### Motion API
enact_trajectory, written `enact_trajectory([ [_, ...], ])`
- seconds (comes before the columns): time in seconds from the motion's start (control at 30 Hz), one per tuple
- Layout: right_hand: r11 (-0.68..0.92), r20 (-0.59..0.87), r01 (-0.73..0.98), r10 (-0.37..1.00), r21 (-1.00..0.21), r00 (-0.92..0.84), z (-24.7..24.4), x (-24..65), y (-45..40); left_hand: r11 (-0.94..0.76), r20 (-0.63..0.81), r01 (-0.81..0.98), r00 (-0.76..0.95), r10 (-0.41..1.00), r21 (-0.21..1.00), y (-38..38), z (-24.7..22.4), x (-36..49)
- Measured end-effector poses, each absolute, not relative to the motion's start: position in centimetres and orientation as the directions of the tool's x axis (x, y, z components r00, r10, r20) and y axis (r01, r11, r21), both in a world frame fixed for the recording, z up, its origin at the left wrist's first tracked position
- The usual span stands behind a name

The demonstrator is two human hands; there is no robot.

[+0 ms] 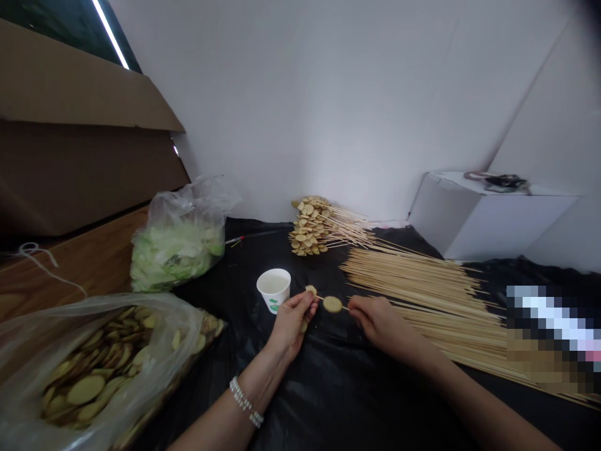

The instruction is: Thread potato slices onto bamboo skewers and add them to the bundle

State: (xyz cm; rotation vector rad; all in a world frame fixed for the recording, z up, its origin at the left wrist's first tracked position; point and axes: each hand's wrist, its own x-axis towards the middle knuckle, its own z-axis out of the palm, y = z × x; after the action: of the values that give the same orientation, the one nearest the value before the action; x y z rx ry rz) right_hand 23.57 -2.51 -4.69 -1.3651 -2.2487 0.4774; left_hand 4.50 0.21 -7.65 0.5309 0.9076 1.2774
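Note:
Between my two hands a thin bamboo skewer (346, 307) runs roughly level, with a round potato slice (332, 304) threaded on it. My right hand (373, 319) is closed on the skewer to the right of that slice. At the skewer's left end, my left hand (297, 316) pinches another potato slice (311, 290) between thumb and fingers; whether the tip has gone through it I cannot tell. Part of a further slice shows under the left palm. Just left of that hand stands a white paper cup (273, 289) with a green print.
An open plastic bag of potato slices (87, 388) lies front left, with a bag of pale green vegetable (181, 250) behind it. Filled skewers (310, 225) are piled by the wall. Loose bamboo skewers (413, 275) spread at right before a white box (507, 219). Black sheeting (328, 388) covers the surface.

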Motion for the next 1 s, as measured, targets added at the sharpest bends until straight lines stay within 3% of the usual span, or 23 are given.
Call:
enact_trajectory([
  [0.13, 0.416, 0.184, 0.712, 0.906, -0.566, -0.382, -4.8, 23.5, -2.4, 0.241, -0.267, -0.566, 0.037, 0.963, 0.789, 0.1, -7.6, 4.5],
  [0.43, 0.431, 0.284, 0.765, 0.900, -0.478, -0.329, -5.7, 22.9, -2.5, 0.238, -0.258, -0.536, 0.037, 0.965, 0.810, 0.0, -7.5, 4.5],
  [0.7, 0.453, 0.280, 0.715, 0.891, -0.532, -0.356, -5.9, 22.3, -2.7, 0.234, -0.221, -0.429, 0.080, 0.972, 0.872, -0.5, -7.5, 4.8],
  [1.0, 0.440, 0.327, 0.685, 0.897, -0.581, -0.299, -6.2, 22.0, -2.5, 0.269, -0.254, -0.456, 0.094, 0.963, 0.848, -0.5, -7.3, 5.0],
])
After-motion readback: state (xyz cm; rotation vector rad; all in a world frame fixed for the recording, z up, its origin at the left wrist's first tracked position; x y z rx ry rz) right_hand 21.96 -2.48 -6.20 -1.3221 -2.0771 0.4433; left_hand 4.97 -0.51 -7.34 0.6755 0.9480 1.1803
